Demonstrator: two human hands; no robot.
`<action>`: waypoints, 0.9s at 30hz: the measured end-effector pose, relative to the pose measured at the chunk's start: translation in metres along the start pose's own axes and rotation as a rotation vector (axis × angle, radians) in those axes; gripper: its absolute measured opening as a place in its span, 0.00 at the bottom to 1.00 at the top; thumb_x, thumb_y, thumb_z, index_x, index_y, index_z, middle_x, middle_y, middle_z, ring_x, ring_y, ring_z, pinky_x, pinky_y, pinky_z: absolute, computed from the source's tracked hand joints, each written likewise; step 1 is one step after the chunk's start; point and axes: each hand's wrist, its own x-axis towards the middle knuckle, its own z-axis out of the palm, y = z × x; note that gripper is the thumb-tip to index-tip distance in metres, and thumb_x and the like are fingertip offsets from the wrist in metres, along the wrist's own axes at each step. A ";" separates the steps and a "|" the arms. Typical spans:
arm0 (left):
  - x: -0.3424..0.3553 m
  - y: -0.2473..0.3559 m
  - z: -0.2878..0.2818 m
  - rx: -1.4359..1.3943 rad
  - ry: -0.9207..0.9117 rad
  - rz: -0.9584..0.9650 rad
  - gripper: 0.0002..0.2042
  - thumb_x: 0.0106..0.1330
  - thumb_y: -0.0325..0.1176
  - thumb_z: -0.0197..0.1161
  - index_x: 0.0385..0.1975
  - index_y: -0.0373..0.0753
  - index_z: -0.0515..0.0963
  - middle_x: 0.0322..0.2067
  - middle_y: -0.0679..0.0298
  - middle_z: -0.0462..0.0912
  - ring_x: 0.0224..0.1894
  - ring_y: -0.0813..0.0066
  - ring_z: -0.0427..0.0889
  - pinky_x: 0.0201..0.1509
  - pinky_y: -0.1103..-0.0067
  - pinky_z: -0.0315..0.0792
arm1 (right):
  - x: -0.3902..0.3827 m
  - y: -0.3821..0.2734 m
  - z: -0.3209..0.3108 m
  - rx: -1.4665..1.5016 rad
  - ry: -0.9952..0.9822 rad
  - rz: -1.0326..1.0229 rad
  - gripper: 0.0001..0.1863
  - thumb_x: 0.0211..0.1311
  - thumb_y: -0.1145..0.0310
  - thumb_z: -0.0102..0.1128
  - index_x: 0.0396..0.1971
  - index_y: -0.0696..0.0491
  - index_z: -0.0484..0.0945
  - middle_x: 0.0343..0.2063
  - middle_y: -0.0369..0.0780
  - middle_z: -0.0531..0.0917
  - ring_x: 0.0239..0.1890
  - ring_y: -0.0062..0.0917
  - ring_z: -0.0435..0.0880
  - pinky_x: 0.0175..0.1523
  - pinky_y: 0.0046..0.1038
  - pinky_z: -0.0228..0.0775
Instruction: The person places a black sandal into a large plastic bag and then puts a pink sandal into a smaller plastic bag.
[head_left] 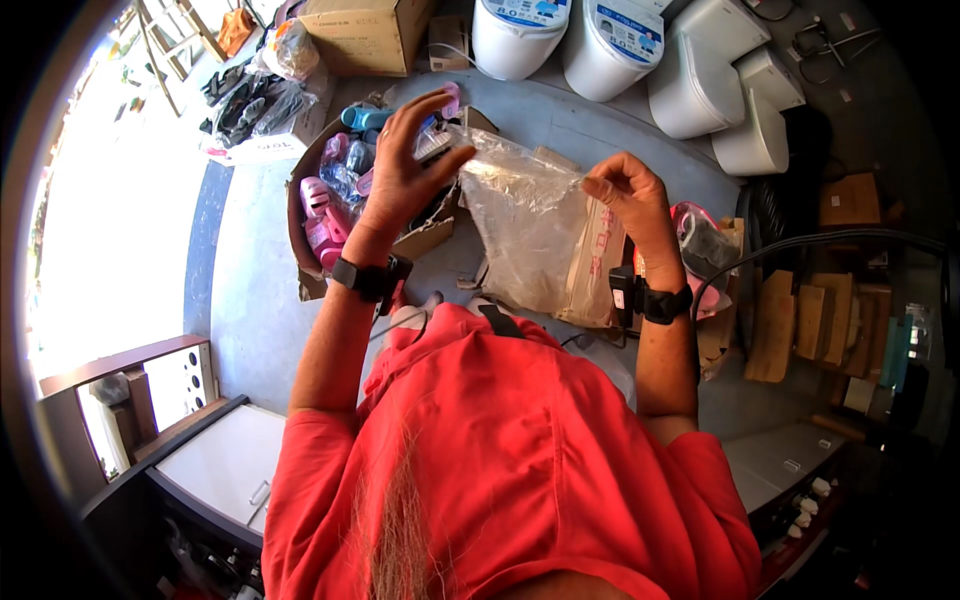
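Observation:
A clear plastic bag (515,225) hangs in front of me, wrinkled along its top edge. My right hand (640,208) is closed, thumb and forefinger pinching the bag's upper right corner. My left hand (402,160) is raised at the bag's upper left side, with thumb and fingers spread apart. Its thumb tip is close to the bag's edge; whether it touches I cannot tell. Beneath that hand stands an open cardboard box (425,240) with pink slippers (322,212), a blue slipper (366,117) and several plastic-wrapped pairs. Behind the bag is brown cardboard (597,260), partly hidden.
White toilets (695,90) line the far side beside a large carton (365,35). A white box (265,145) holds dark wrapped items at far left. More pink goods (705,240) lie right of my right hand, near stacked wooden pieces (825,320). A black cable (830,235) arcs at right.

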 end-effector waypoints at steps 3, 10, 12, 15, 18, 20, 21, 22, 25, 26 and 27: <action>0.015 0.036 0.008 0.119 -0.229 0.202 0.22 0.49 0.42 0.70 0.45 0.47 0.75 0.50 0.65 0.75 0.57 0.64 0.69 0.64 0.64 0.53 | -0.001 -0.015 0.011 -0.170 -0.084 -0.007 0.11 0.51 0.69 0.69 0.25 0.54 0.73 0.22 0.29 0.75 0.28 0.11 0.72 0.37 0.16 0.65; 0.010 0.039 0.036 -0.139 -0.335 0.110 0.03 0.57 0.34 0.62 0.29 0.45 0.79 0.29 0.68 0.80 0.39 0.68 0.78 0.64 0.58 0.51 | 0.003 -0.025 0.029 -0.181 0.015 -0.110 0.12 0.50 0.69 0.69 0.30 0.57 0.76 0.24 0.31 0.78 0.29 0.14 0.74 0.40 0.18 0.68; 0.010 0.039 0.036 -0.229 -0.288 0.042 0.02 0.57 0.29 0.62 0.29 0.40 0.78 0.29 0.65 0.80 0.35 0.69 0.78 0.54 0.70 0.64 | 0.000 -0.018 0.030 -0.173 0.070 -0.114 0.12 0.50 0.70 0.69 0.32 0.57 0.77 0.25 0.32 0.78 0.29 0.14 0.75 0.40 0.18 0.68; 0.003 0.034 0.040 -0.494 -0.276 -0.135 0.02 0.60 0.23 0.60 0.31 0.35 0.75 0.30 0.66 0.77 0.35 0.81 0.75 0.38 0.85 0.71 | -0.004 -0.009 0.027 -0.244 0.059 -0.117 0.11 0.51 0.70 0.68 0.33 0.57 0.78 0.25 0.32 0.79 0.30 0.15 0.75 0.40 0.18 0.68; 0.000 0.038 0.036 -0.534 -0.294 -0.285 0.02 0.61 0.24 0.59 0.32 0.34 0.75 0.30 0.68 0.77 0.36 0.82 0.75 0.41 0.84 0.70 | -0.006 -0.005 0.024 -0.228 0.074 -0.072 0.09 0.53 0.71 0.66 0.31 0.58 0.77 0.26 0.32 0.80 0.30 0.14 0.76 0.39 0.18 0.68; -0.005 0.030 0.036 -0.637 -0.278 -0.304 0.04 0.62 0.26 0.60 0.33 0.34 0.75 0.30 0.68 0.77 0.36 0.82 0.75 0.43 0.84 0.69 | -0.007 -0.003 0.023 -0.165 0.086 -0.046 0.08 0.53 0.71 0.65 0.30 0.58 0.77 0.25 0.32 0.80 0.30 0.14 0.76 0.39 0.18 0.68; -0.007 0.026 0.035 -0.689 -0.268 -0.313 0.05 0.62 0.27 0.61 0.33 0.33 0.75 0.30 0.68 0.77 0.37 0.82 0.75 0.44 0.84 0.69 | -0.007 -0.005 0.023 -0.177 0.069 -0.044 0.08 0.54 0.72 0.65 0.30 0.58 0.77 0.25 0.32 0.80 0.30 0.14 0.76 0.38 0.18 0.68; -0.009 0.024 0.034 -0.691 -0.292 -0.333 0.06 0.62 0.29 0.61 0.34 0.33 0.75 0.31 0.68 0.77 0.37 0.82 0.75 0.45 0.84 0.69 | -0.006 -0.008 0.024 -0.188 0.052 -0.042 0.07 0.54 0.72 0.65 0.29 0.58 0.77 0.25 0.33 0.80 0.30 0.14 0.76 0.38 0.18 0.68; -0.007 0.031 0.028 -0.686 -0.350 -0.405 0.10 0.63 0.33 0.62 0.35 0.32 0.75 0.31 0.68 0.77 0.37 0.81 0.75 0.45 0.83 0.69 | -0.006 -0.010 0.021 -0.270 0.029 -0.058 0.07 0.53 0.72 0.65 0.29 0.58 0.77 0.25 0.33 0.80 0.29 0.15 0.76 0.38 0.19 0.68; 0.000 0.040 0.023 -0.675 -0.360 -0.435 0.11 0.63 0.34 0.62 0.36 0.32 0.75 0.31 0.68 0.77 0.37 0.81 0.75 0.45 0.84 0.69 | -0.006 -0.010 0.021 -0.305 0.026 -0.067 0.07 0.53 0.72 0.65 0.29 0.58 0.76 0.25 0.34 0.80 0.29 0.15 0.76 0.37 0.19 0.68; 0.003 0.045 0.021 -0.665 -0.371 -0.464 0.12 0.63 0.35 0.62 0.36 0.31 0.75 0.31 0.68 0.77 0.37 0.81 0.75 0.45 0.84 0.69 | -0.006 -0.011 0.020 -0.320 0.011 -0.076 0.07 0.53 0.71 0.65 0.29 0.58 0.76 0.24 0.34 0.80 0.29 0.16 0.76 0.37 0.20 0.68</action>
